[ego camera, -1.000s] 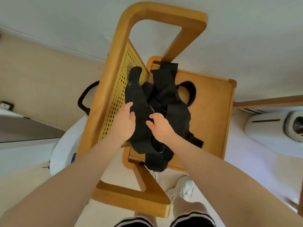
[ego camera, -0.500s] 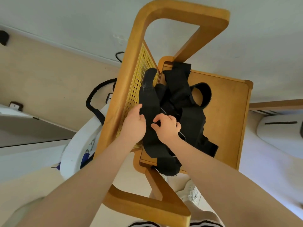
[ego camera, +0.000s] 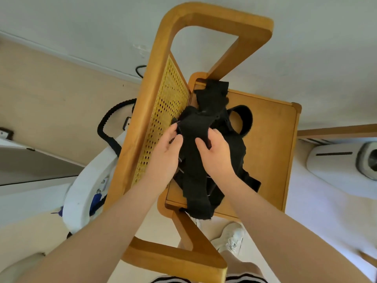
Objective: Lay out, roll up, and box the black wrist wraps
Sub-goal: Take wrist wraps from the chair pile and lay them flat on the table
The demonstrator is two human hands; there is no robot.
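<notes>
A tangled heap of black wrist wraps (ego camera: 216,111) lies on the wooden tray top (ego camera: 269,139) of a small side table. One long black strip (ego camera: 193,176) runs from the heap toward me and hangs over the near edge. My left hand (ego camera: 163,160) holds the strip's left edge. My right hand (ego camera: 216,156) grips its right side, thumb on top. A thumb loop (ego camera: 242,119) sticks out to the right of the heap. No box is in view.
The table has a wooden frame (ego camera: 204,19) with a woven cane side panel (ego camera: 163,119) on the left. A white round device with a black corded handle (ego camera: 108,127) stands on the floor at left. Another white appliance (ego camera: 342,160) sits right. My shoe (ego camera: 230,237) is below.
Both hands have closed on the long strip and lifted its far end up and back toward the heap. The camera has come closer to the table.
</notes>
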